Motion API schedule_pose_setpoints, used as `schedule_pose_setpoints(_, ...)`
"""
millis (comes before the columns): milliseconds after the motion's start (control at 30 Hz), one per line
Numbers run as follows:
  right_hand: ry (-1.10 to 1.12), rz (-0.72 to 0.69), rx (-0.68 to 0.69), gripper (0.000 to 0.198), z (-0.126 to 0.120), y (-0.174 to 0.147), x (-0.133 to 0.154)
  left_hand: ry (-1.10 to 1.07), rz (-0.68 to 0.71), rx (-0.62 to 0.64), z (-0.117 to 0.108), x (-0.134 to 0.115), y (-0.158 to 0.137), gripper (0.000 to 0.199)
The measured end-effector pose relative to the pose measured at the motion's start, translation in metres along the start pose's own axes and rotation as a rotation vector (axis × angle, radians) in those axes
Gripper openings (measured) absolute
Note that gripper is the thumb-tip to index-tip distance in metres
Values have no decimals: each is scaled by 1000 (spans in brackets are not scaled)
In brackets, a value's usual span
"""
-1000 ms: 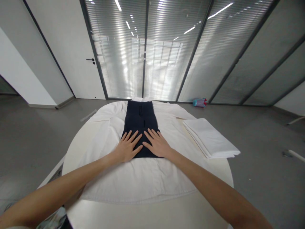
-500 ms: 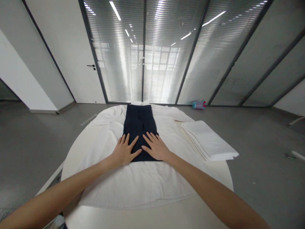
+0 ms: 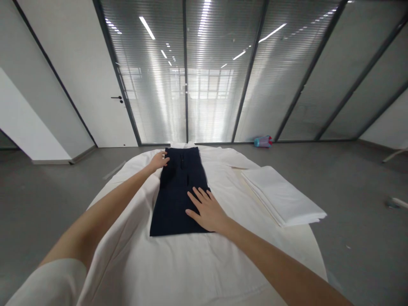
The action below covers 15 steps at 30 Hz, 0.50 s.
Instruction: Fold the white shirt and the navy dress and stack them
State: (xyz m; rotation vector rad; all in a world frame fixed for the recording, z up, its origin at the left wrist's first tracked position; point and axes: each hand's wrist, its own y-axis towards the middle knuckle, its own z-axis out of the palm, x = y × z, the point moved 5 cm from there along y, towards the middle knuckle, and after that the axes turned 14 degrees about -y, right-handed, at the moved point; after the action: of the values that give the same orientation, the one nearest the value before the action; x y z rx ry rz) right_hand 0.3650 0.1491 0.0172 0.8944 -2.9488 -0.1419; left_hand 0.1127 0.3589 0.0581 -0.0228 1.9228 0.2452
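A navy garment, by its shape a skirt, lies flat with its buttoned end away from me. It rests on a spread white cloth garment, which covers much of a rounded table. My left hand reaches out to the skirt's far left corner, its thumb and fingers closing on the edge there. My right hand lies flat on the near right part of the skirt, fingers spread. A white sleeve covers my left upper arm.
On the table's right side lies a folded white cloth, its corner over the edge. A blue and red object stands on the floor by the glass partition. At the back left is a white door with a dark handle.
My left hand has moved from flat on the near part of the skirt out to its far left corner. My right hand stays spread on the skirt. The view has shifted slightly.
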Motion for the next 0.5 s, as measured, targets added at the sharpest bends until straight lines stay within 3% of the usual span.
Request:
schedule_pose_setpoints(100,21,2,2,77,1,0,-1,-94,-158,-39,6,8,37,65)
schedule_pose_setpoints(267,55,11,-3,75,0,0,-2,-260,-274,-88,22,26,63,82)
schedule_pose_setpoints(367,79,9,-21,74,1,-4,1,-331,-286,-144,32,35,70,73)
schedule_pose_setpoints(500,147,32,-120,69,-8,3,-5,-391,-258,-224,36,37,74,45)
